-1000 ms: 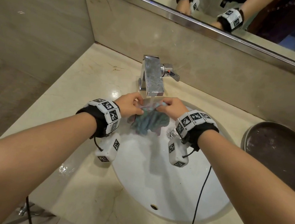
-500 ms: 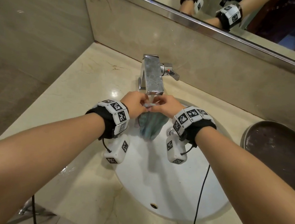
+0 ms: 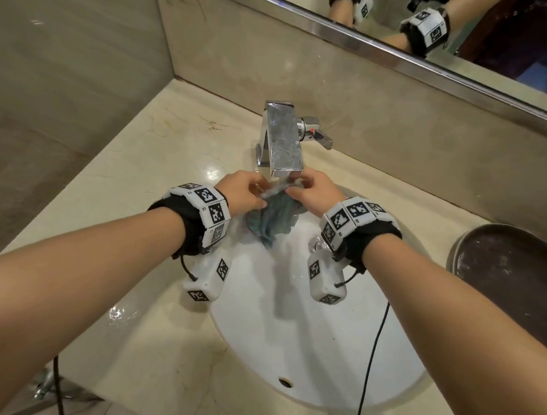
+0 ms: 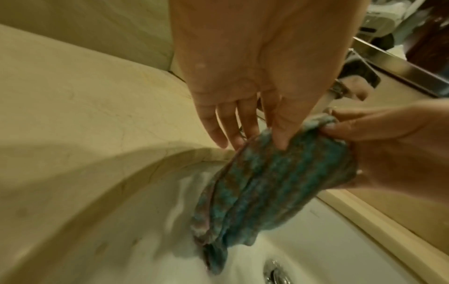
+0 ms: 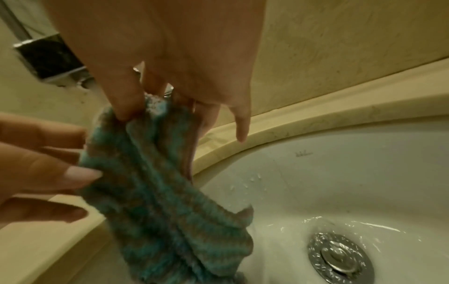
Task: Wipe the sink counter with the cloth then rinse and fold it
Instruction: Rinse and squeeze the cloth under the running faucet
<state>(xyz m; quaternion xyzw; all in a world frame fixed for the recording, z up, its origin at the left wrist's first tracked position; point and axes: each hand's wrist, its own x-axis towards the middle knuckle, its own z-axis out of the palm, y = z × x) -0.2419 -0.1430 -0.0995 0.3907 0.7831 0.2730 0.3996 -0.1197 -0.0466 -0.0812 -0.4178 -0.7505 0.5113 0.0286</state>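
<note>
A wet teal cloth hangs bunched under the chrome faucet over the white basin. My left hand pinches its upper left edge, and my right hand pinches the upper right edge. In the left wrist view the left hand presses thumb and fingers on the cloth. In the right wrist view the right hand pinches the top of the cloth, which trails down toward the drain. Water runs across the basin floor.
The beige marble counter surrounds the basin, with a water puddle at the front left. A dark round tray sits on the right. A mirror and backsplash stand behind the faucet, a wall at the left.
The cloth was spread wider between my hands a second ago. My hands have come closer together under the spout, and the cloth now hangs in a narrower bunch.
</note>
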